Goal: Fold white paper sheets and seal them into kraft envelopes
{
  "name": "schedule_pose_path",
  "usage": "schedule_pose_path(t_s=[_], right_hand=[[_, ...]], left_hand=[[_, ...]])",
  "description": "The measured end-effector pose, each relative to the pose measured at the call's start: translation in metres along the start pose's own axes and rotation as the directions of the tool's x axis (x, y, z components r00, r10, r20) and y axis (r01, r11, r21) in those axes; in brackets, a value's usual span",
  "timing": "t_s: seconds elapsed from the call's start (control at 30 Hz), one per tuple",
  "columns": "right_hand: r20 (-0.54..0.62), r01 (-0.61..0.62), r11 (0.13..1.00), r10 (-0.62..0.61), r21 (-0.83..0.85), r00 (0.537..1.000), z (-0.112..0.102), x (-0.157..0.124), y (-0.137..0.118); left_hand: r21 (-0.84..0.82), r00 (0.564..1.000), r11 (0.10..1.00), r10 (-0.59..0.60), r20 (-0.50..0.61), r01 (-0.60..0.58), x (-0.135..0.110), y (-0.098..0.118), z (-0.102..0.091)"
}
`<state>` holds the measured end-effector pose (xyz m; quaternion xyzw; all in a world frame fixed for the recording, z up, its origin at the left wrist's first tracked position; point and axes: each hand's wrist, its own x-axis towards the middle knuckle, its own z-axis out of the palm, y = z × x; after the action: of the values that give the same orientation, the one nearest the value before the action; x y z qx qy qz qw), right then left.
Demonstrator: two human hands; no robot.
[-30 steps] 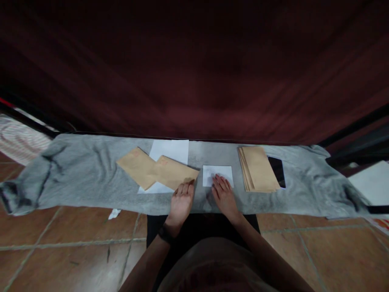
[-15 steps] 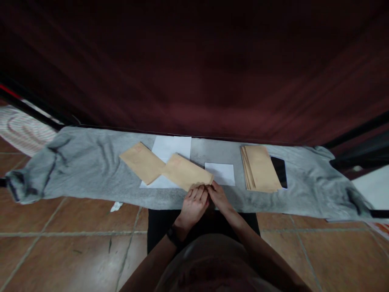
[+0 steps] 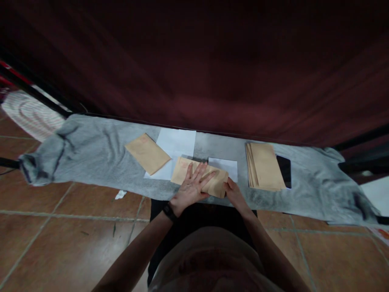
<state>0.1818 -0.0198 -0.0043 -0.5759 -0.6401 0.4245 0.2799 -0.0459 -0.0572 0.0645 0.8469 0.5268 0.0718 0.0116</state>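
Observation:
A tan envelope [image 3: 182, 172] lies on the grey cloth [image 3: 97, 158] right in front of me. My left hand [image 3: 193, 187] rests flat on it with fingers spread. My right hand [image 3: 233, 191] pinches the envelope's right end. A small folded white paper [image 3: 226, 166] lies just behind that end, partly covered by the envelope. A second tan envelope [image 3: 147, 153] lies to the left, overlapping a white sheet [image 3: 178, 144].
A stack of tan envelopes [image 3: 265, 166] sits on the cloth at the right, with a dark phone [image 3: 284, 170] beside it. A dark red curtain [image 3: 194, 69] hangs behind. Brown floor tiles [image 3: 60, 243] lie in front of the cloth, with a white scrap [image 3: 120, 194].
The near envelope slid right and toward me, off the white sheet. My left hand went from its edge to flat on top; my right hand left the small white paper and took the envelope's right end.

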Motion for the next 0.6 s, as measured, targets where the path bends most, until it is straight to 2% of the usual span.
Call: schedule_pose_path(t_s=[0.2, 0.4, 0.47, 0.6], right_hand=[[0.048, -0.043, 0.998, 0.042, 0.035, 0.998, -0.015, 0.005, 0.011], [0.107, -0.07, 0.995, 0.062, 0.07, 0.992, -0.019, 0.009, 0.011], [0.09, -0.062, 0.995, 0.055, 0.08, 0.994, -0.018, 0.009, 0.007], [0.059, -0.034, 0.992, 0.027, 0.121, 0.998, -0.015, 0.01, -0.001]], left_hand=[[-0.094, 0.994, 0.995, -0.004, 0.112, 0.014, 0.016, -0.009, 0.005], [-0.216, 0.966, 0.975, 0.005, 0.259, 0.053, 0.02, -0.02, 0.014], [-0.245, 0.96, 0.968, 0.015, 0.279, 0.056, 0.019, -0.023, 0.016], [-0.28, 0.967, 0.959, 0.04, 0.252, 0.034, 0.017, -0.028, 0.02]])
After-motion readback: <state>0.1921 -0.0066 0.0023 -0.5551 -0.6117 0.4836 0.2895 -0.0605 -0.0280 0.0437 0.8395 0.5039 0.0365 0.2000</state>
